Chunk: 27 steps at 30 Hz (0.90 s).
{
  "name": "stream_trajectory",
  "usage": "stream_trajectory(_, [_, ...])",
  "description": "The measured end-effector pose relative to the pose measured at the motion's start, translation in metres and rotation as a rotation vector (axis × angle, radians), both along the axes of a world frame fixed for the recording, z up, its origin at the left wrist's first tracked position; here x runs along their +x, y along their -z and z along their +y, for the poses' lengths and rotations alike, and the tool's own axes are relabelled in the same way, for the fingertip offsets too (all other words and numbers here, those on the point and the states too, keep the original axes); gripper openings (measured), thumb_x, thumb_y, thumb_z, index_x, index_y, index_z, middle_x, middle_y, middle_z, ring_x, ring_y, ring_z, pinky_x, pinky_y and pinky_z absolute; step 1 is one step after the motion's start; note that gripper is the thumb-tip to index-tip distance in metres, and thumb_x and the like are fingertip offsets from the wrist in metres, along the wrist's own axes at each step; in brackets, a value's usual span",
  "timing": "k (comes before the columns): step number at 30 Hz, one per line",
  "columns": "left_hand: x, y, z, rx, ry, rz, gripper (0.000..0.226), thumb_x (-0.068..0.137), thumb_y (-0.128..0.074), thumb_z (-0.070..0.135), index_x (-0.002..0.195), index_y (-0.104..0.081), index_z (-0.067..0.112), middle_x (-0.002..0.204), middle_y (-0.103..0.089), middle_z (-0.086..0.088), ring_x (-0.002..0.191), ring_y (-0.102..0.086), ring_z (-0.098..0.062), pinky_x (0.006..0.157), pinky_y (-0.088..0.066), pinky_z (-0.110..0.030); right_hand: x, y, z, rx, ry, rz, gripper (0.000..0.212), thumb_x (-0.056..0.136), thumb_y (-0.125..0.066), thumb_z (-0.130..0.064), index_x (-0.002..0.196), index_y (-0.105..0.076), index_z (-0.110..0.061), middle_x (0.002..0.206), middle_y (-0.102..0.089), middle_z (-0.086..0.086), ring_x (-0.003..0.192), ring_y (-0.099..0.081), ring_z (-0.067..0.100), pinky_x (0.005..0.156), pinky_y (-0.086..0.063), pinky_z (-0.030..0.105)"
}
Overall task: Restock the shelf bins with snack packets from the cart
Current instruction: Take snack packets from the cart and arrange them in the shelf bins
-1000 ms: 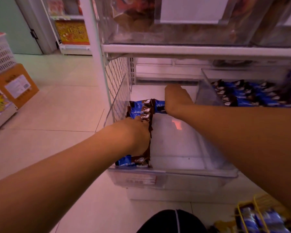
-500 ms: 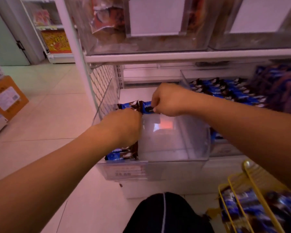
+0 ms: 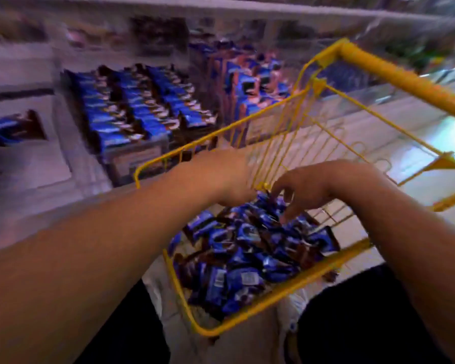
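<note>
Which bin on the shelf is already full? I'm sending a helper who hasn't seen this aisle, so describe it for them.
Start at the yellow wire cart holding loose blue packets. On the shelf just beyond its far left corner stands a clear bin. Its blue packets stand in tidy rows front to back, while the bin to its left holds only a few.

One yellow wire cart (image 3: 294, 287); blue snack packets (image 3: 247, 248) heaped inside, too many and too blurred to count. One full shelf bin (image 3: 139, 156), packets in three rows. Two hands: left (image 3: 226, 177), right (image 3: 315, 190)
</note>
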State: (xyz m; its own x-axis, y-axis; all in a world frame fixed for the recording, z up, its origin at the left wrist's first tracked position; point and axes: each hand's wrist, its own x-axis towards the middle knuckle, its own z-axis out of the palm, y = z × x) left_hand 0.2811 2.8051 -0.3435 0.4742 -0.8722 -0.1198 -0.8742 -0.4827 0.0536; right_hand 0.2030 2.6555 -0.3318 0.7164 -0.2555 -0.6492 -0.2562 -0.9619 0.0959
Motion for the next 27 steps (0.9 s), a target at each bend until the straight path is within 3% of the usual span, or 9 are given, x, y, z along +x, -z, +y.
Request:
stream_trajectory(2, [-0.003, 0.03, -0.026, 0.336, 0.04, 0.123, 0.044, 0.087, -0.061, 0.061, 0.091, -0.063, 0.018, 0.093, -0.062, -0.003, 0.079, -0.059, -0.023, 0.064, -0.049, -0.033, 0.001, 0.01, -0.006, 0.013, 0.055, 0.156, 0.078, 0.073, -0.084, -0.048, 0.14, -0.052, -0.023, 0.127, -0.061, 0.003, 0.11, -0.063, 0.026, 0.094, -0.055, 0.043])
stream_trajectory(3, [-0.003, 0.044, -0.036, 0.433, 0.018, 0.209, 0.054, 0.084, -0.063, 0.063, 0.113, -0.063, 0.017, 0.111, -0.064, -0.004, 0.095, -0.062, -0.026, 0.079, -0.053, -0.039, 0.003, 0.012, -0.01, -0.012, 0.006, 0.138, 0.084, 0.071, -0.084, -0.05, 0.144, -0.048, -0.025, 0.135, -0.056, 0.001, 0.117, -0.06, 0.026, 0.097, -0.053, 0.043])
stream_trajectory(5, [-0.001, 0.065, -0.049, 0.591, -0.018, 0.282, 0.093, 0.081, -0.066, 0.065, 0.153, -0.029, 0.018, 0.153, -0.039, -0.006, 0.133, -0.045, -0.032, 0.108, -0.041, -0.046, 0.01, 0.009, -0.021, -0.112, -0.111, 0.08, 0.097, 0.07, -0.082, -0.056, 0.151, -0.034, -0.033, 0.152, -0.04, -0.006, 0.135, -0.044, 0.026, 0.104, -0.043, 0.041])
stream_trajectory(7, [-0.002, 0.083, -0.056, 0.677, -0.007, 0.308, 0.112, 0.078, -0.069, 0.065, 0.158, -0.004, 0.021, 0.163, -0.019, -0.007, 0.142, -0.033, -0.034, 0.113, -0.035, -0.048, 0.012, 0.004, -0.037, -0.153, -0.127, 0.092, 0.103, 0.067, -0.081, -0.059, 0.153, -0.028, -0.037, 0.157, -0.032, -0.008, 0.14, -0.038, 0.025, 0.105, -0.038, 0.041])
stream_trajectory(11, [-0.017, 0.096, -0.063, 0.754, 0.097, 0.24, 0.108, 0.083, -0.069, 0.056, 0.158, 0.0, 0.018, 0.164, -0.014, -0.009, 0.143, -0.032, -0.034, 0.11, -0.035, -0.044, 0.003, 0.001, -0.067, -0.041, 0.032, 0.164, 0.107, 0.06, -0.087, -0.053, 0.15, -0.03, -0.044, 0.159, -0.028, -0.009, 0.135, -0.044, 0.029, 0.103, -0.048, 0.046])
stream_trajectory(16, [-0.027, 0.093, -0.064, 0.603, 0.174, 0.244, 0.077, 0.094, -0.061, 0.043, 0.153, -0.023, 0.01, 0.153, -0.036, -0.012, 0.133, -0.045, -0.03, 0.104, -0.041, -0.038, 0.001, 0.019, -0.059, -0.109, -0.035, 0.261, 0.101, 0.068, -0.084, -0.053, 0.151, -0.03, -0.038, 0.157, -0.032, -0.004, 0.136, -0.043, 0.028, 0.105, -0.044, 0.041])
stream_trajectory(19, [-0.03, 0.086, -0.065, 0.492, 0.18, 0.304, 0.049, 0.094, -0.064, 0.025, 0.139, -0.047, 0.011, 0.125, -0.061, -0.005, 0.096, -0.058, -0.017, 0.082, -0.049, -0.027, 0.008, 0.043, -0.043, -0.24, -0.141, 0.325, 0.095, 0.075, -0.079, -0.055, 0.152, -0.035, -0.021, 0.15, -0.045, 0.004, 0.132, -0.048, 0.027, 0.102, -0.043, 0.034])
stream_trajectory(24, [-0.022, 0.064, -0.071, 0.427, 0.148, 0.206, 0.031, 0.093, -0.063, 0.024, 0.122, -0.061, 0.013, 0.096, -0.055, 0.0, 0.08, -0.051, -0.018, 0.071, -0.045, -0.027, 0.003, 0.079, -0.028, -0.22, -0.072, 0.495, 0.11, 0.07, -0.072, -0.071, 0.153, -0.03, -0.011, 0.151, -0.042, 0.008, 0.133, -0.047, 0.029, 0.109, -0.04, 0.036])
stream_trajectory(27, [-0.015, 0.057, -0.074, 0.425, 0.172, 0.021, 0.015, 0.092, -0.061, 0.026, 0.092, -0.066, 0.012, 0.077, -0.053, -0.002, 0.063, -0.047, -0.018, 0.055, -0.039, -0.029, -0.002, 0.093, -0.025, -0.135, -0.071, 0.469, 0.093, 0.077, -0.074, -0.061, 0.148, -0.041, -0.01, 0.148, -0.048, 0.007, 0.132, -0.05, 0.027, 0.11, -0.04, 0.036])
